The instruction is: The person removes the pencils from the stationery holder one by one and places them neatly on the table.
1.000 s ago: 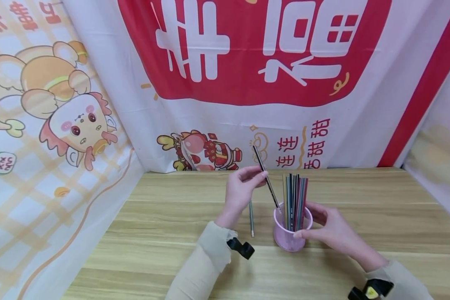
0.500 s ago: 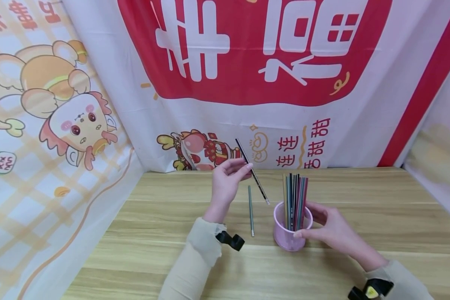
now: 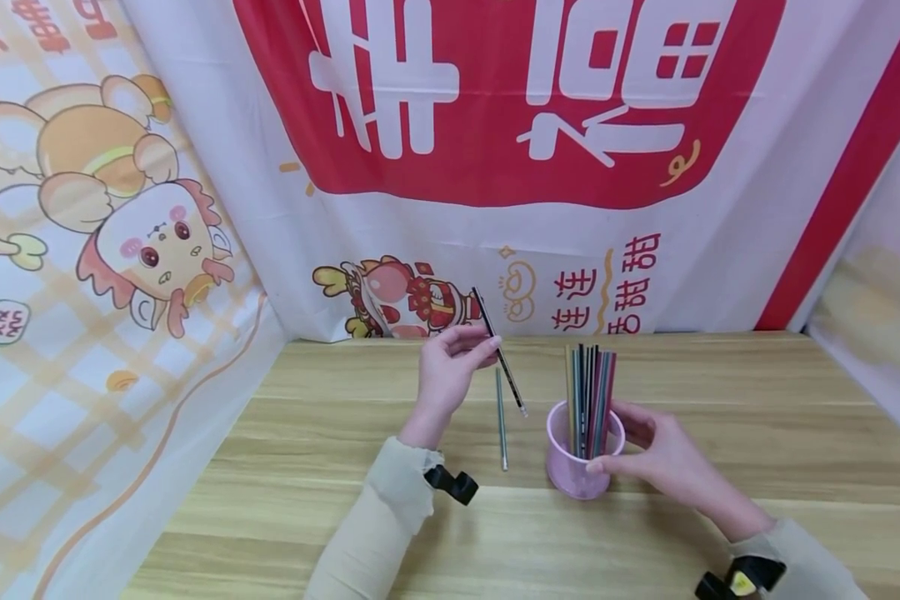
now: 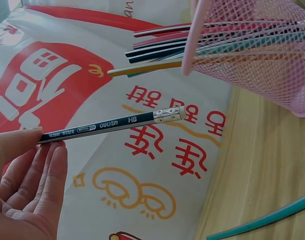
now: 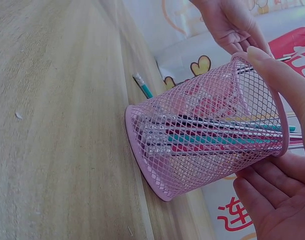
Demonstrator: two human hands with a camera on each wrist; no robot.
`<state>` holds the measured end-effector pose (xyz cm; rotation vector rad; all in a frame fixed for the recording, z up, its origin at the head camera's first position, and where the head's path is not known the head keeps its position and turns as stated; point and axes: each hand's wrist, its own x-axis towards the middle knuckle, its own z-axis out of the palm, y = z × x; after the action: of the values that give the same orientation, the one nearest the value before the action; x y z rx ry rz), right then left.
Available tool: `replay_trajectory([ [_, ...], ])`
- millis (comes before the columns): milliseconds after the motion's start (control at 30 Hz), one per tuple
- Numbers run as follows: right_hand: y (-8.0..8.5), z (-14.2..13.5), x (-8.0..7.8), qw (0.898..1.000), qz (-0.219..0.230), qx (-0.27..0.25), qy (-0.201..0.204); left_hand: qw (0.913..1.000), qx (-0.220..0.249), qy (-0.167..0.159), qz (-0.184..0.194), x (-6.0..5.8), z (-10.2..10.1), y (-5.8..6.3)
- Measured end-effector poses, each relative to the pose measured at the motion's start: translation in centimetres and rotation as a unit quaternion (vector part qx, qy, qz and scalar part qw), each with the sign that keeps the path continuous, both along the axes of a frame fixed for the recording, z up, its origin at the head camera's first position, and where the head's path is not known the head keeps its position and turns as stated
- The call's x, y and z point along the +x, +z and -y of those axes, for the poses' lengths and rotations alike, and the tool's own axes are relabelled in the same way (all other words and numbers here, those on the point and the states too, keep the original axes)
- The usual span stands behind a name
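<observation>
My left hand (image 3: 447, 371) pinches a black pencil (image 3: 505, 367) between thumb and fingers, tilted in the air with its eraser end down. In the left wrist view the pencil (image 4: 137, 120) shows "HB" print and a metal ferrule with a white eraser. The right hand (image 3: 667, 454) grips the pink mesh pen holder (image 3: 579, 483) from its right side, thumb at the rim. Several pencils (image 3: 589, 392) in black, green, red and yellow stand in the holder, eraser ends at the bottom in the right wrist view. A green pencil (image 3: 502, 425) lies on the table between the left hand and the holder.
The wooden table (image 3: 285, 500) meets a white cloth backdrop (image 3: 720, 275) with red printing at its far edge. Another printed cloth (image 3: 120, 392) hangs along the left side. Black camera mounts (image 3: 453, 483) sit on both wrists.
Over the last second, my left hand has moved left, taking the black pencil from the holder's rim into the air away from it. The right hand stays on the holder.
</observation>
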<state>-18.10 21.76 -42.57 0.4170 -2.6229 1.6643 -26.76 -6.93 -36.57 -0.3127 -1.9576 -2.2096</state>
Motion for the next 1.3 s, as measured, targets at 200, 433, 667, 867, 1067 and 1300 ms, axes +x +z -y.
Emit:
replay_trajectory([
  [200,0.1,0.0,-0.1,1.000,0.001,-0.002,-0.006,0.9987,-0.046,-0.004,0.022,-0.2,0.4,-0.6],
  [433,0.2,0.0,-0.2,1.000,0.009,0.003,-0.010,0.9957,-0.079,-0.009,0.048,-0.9,1.3,-1.6],
  [667,0.1,0.0,-0.2,1.000,0.000,0.000,-0.010,0.9902,-0.102,-0.009,0.095,-1.5,2.1,-2.5],
  [867,0.1,0.0,-0.1,1.000,0.002,-0.002,-0.010,0.9824,-0.126,-0.007,0.138,-2.1,2.4,-3.8],
  [1067,0.2,0.1,0.0,1.000,0.010,-0.001,-0.011,0.9745,-0.154,0.004,0.163,-2.4,2.7,-5.3],
  [1300,-0.1,0.1,-0.1,1.000,0.005,-0.003,-0.008,0.9664,-0.181,0.009,0.182,-2.9,2.9,-6.7],
])
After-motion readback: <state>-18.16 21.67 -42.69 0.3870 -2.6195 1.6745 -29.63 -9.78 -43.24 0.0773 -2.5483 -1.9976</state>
